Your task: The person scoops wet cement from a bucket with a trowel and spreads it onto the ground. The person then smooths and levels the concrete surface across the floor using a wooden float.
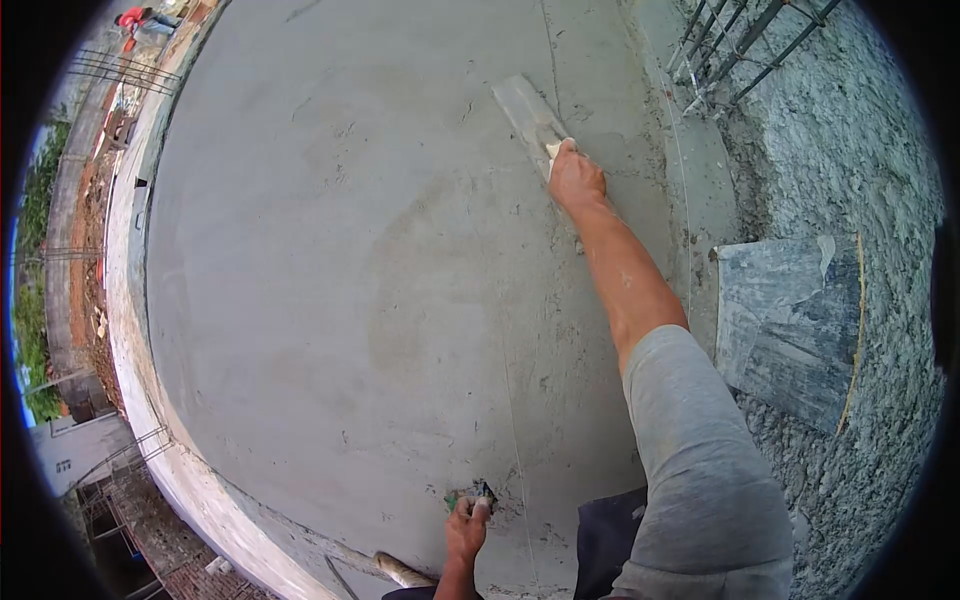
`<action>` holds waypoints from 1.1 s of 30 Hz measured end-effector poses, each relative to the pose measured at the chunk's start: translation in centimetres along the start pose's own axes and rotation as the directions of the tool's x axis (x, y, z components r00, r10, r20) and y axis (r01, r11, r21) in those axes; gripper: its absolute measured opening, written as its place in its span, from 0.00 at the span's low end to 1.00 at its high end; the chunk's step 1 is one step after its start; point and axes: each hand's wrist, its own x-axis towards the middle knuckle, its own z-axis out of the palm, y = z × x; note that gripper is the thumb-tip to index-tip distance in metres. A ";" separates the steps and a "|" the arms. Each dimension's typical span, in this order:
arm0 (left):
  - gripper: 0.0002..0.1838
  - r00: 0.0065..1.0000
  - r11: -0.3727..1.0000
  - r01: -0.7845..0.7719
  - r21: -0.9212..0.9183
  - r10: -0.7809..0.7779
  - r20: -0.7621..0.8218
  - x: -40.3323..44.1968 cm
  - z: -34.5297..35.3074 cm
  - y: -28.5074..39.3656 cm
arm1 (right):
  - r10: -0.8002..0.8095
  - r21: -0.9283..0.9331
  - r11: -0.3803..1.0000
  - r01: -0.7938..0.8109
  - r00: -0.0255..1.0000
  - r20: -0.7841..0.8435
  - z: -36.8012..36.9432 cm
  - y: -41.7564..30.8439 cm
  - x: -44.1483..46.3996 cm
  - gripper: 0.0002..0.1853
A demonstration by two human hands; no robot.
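My right hand (578,180) reaches far forward, its fingers wrapped round the handle of a flat plastering trowel (522,103). The long blade lies on the smooth grey wet cement (300,250), pointing away to the upper left. Close to my body, my left hand (467,528) is closed against the cement, fingers pressed together around a small dark and greenish thing (472,493). What that thing is I cannot make out. Rough, disturbed mortar surrounds it. A thin line runs lengthwise through the cement between my hands.
A worn board (785,325) lies on the rough concrete (850,170) to the right. Steel rebar (740,45) sticks up at the top right. A pale curved edge (125,270) bounds the slab on the left. A person (145,22) in red is beyond it.
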 end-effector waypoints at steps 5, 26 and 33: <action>0.20 0.988 0.986 0.128 -0.111 -0.137 -0.074 4.8 0.6 -2.4 | 0.082 0.038 0.996 -0.082 0.997 0.005 -2.8 1.5 5.5 0.18; 0.20 0.997 0.999 -0.045 -0.003 0.045 0.059 1.6 5.9 4.2 | -0.193 0.104 0.980 0.170 0.936 0.293 -0.2 5.3 -7.8 0.28; 0.21 0.984 0.984 -0.043 0.173 0.011 0.180 -2.9 9.1 3.4 | -0.435 0.157 0.900 0.406 0.857 0.278 -1.1 10.1 -13.6 0.25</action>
